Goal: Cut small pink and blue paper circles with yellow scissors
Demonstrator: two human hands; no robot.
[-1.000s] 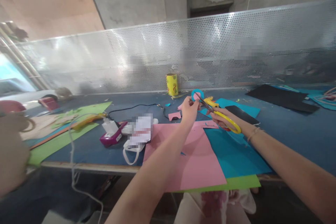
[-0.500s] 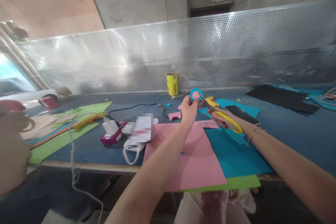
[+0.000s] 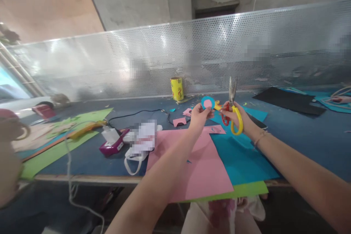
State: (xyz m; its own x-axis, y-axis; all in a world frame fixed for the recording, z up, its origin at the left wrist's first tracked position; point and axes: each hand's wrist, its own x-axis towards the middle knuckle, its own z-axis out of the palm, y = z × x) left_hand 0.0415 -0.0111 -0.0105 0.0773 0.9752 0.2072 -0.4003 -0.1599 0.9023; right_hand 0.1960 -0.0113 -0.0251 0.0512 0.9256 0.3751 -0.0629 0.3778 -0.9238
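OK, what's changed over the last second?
The scissors have swung upright, to the right and clear of the blue-and-pink paper disc. Nothing was let go: the right hand still holds them, the left hand the disc. The pink sheet and yellow roll stayed put.

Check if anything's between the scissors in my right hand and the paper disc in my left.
Nothing visible blocks the gap between the scissors and the paper disc; the yellow tool showing there seems to lie on the table beyond.
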